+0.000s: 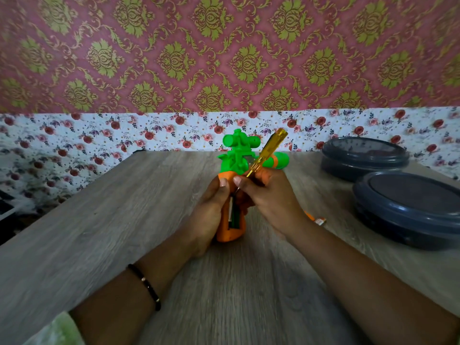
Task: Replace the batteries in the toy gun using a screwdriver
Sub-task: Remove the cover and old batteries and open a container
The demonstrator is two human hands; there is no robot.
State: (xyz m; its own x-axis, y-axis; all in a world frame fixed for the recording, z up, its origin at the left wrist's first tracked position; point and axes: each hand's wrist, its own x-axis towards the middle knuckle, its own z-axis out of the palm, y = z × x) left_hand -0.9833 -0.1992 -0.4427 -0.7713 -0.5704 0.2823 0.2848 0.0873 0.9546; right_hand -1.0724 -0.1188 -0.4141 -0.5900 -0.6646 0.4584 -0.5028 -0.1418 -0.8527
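The left hand (211, 207) is gripping the toy gun (234, 160) by its orange handle (compartment open) above the table (99, 232); the right hand (268, 197) is pinching the screwdriver (267, 153), tip at the handle.

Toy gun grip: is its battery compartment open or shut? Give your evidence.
Open. The orange grip shows a long dark slot with no cover on it. Whether batteries sit inside, cannot tell.
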